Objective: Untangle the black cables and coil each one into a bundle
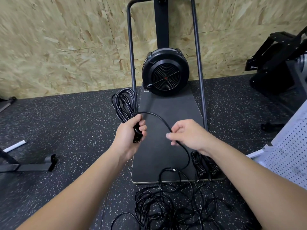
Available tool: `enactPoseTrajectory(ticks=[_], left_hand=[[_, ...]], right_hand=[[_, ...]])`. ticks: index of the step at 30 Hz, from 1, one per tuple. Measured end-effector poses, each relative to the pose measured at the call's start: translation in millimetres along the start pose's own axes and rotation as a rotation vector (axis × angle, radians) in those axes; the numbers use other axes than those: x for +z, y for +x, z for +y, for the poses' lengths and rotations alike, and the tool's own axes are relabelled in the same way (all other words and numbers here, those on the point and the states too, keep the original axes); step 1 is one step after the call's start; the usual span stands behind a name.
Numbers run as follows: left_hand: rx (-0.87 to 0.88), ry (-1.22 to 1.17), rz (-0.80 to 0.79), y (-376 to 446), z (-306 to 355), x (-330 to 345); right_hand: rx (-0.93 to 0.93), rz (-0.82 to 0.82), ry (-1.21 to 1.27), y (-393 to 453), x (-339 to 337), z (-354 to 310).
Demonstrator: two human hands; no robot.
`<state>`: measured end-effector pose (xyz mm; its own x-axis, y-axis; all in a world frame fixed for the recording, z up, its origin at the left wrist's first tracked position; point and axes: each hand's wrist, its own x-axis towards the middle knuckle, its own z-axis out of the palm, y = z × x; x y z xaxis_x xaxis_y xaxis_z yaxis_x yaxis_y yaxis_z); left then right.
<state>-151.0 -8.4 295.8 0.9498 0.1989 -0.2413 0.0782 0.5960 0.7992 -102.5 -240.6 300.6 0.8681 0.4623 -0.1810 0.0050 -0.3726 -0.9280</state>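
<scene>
Cable arched between both hands, partly coiled.

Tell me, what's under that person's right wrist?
Under the right hand's wrist, coiled bundles of black cable lie on the dark board. The forearm covers their top ends.

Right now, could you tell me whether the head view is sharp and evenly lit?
Head view: soft, even light, no hard shadows; both hands, left and right, and the cable are sharp; wide-angle bending shows on the frame posts; faint glare on the coil.
</scene>
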Motion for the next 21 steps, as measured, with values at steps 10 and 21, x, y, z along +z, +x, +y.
enactPoseTrajectory(ticks=[10,21], left_hand=[[0.047,0.461,-0.044,-20,-16,12],[0.016,0.591,-0.267,-40,-51,27]], right_hand=[[-0.073,-0.128,0.615,-27,-21,-66],[-0.039,0.279,0.27,-16,-5,-41]])
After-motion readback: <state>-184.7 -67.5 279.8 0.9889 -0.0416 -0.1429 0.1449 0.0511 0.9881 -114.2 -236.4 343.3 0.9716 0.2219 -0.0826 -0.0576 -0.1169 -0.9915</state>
